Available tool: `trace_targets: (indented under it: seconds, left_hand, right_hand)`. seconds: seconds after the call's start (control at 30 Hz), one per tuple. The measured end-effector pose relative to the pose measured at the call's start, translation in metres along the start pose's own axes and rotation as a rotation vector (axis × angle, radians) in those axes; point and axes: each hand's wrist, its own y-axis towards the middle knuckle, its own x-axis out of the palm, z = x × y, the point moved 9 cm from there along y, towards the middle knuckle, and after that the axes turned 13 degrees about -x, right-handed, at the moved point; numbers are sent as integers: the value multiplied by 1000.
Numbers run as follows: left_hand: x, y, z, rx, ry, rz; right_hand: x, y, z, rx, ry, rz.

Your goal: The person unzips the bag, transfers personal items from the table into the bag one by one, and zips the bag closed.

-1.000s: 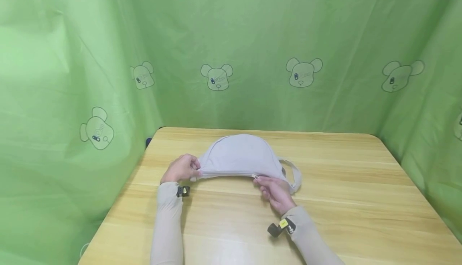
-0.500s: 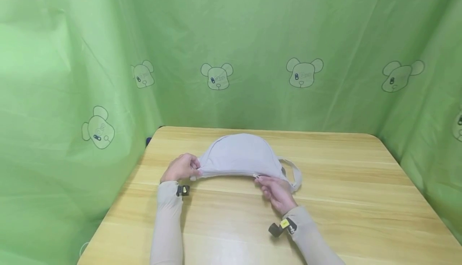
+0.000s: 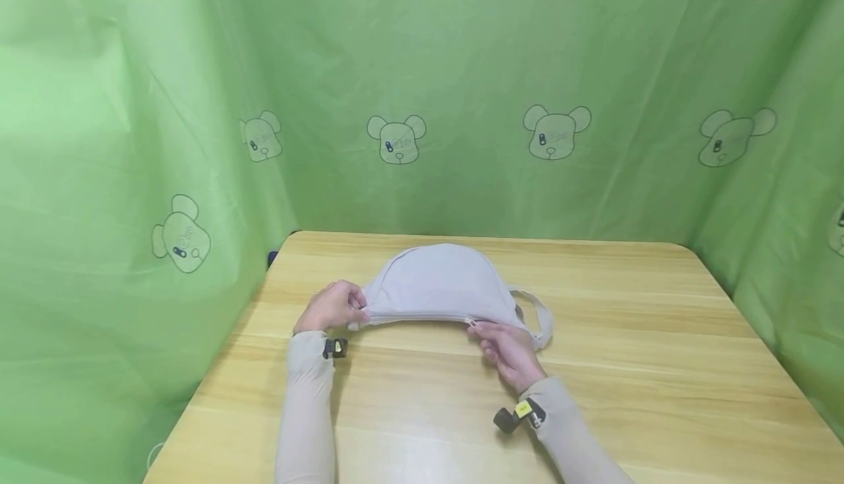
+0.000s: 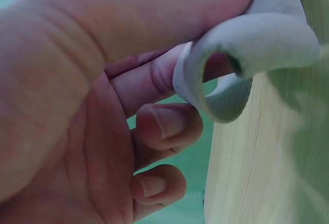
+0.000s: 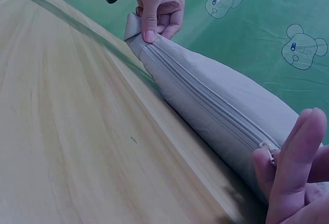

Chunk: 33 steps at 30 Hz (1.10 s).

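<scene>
A pale grey crescent-shaped waist bag (image 3: 438,283) lies on the wooden table, its straight zipped edge towards me. My left hand (image 3: 331,305) pinches the bag's left end between thumb and fingers, beside a curled piece of strap (image 4: 280,41) seen in the left wrist view. At the other end, my right hand (image 3: 508,352) pinches the zipper pull (image 5: 267,149). Between the two hands the zipper (image 5: 205,100) runs with its teeth meshed in the right wrist view. Part of the zipper's right end is hidden behind my right hand.
A loop of the bag's strap (image 3: 543,317) sticks out on the right. The wooden table (image 3: 659,367) spreads around the bag. Green curtains (image 3: 475,45) printed with bear heads hang behind and on both sides. Each sleeve carries a small black wrist camera (image 3: 506,419).
My right hand and the zipper pull have shifted slightly to the right along the bag's edge. The left hand keeps its pinch on the left end.
</scene>
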Motion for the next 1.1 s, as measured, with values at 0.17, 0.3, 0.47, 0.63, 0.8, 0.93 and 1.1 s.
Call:
trace_targets:
  seconds: [0.17,0.3,0.47,0.63,0.8,0.93,1.1]
  left_hand:
    - [1,1,-1,-2,4,-4]
    - [1,0,-1,0,0,-6]
    - [0,0,-1,-3,-4,-6]
    - [0,-1,0,8,-2,-6]
    - [2,0,-1,4,-4,-7]
    - [1,1,-1,4,-7,-1]
    - [0,2,-1,4,-5,-4]
  right_hand:
    - [-1,-1,-1,8,-8,-3]
    - [-2,-2,-2,3,-1,-3]
    - [-3,-3,-2,2,9,-12]
    - [-4,-3,-3,-1,10,-12]
    - [-5,-3,-1,7,15,-6]
    - [-4,-3,-3,3,15,-11]
    - [-4,-3,-5,-1,25,-7]
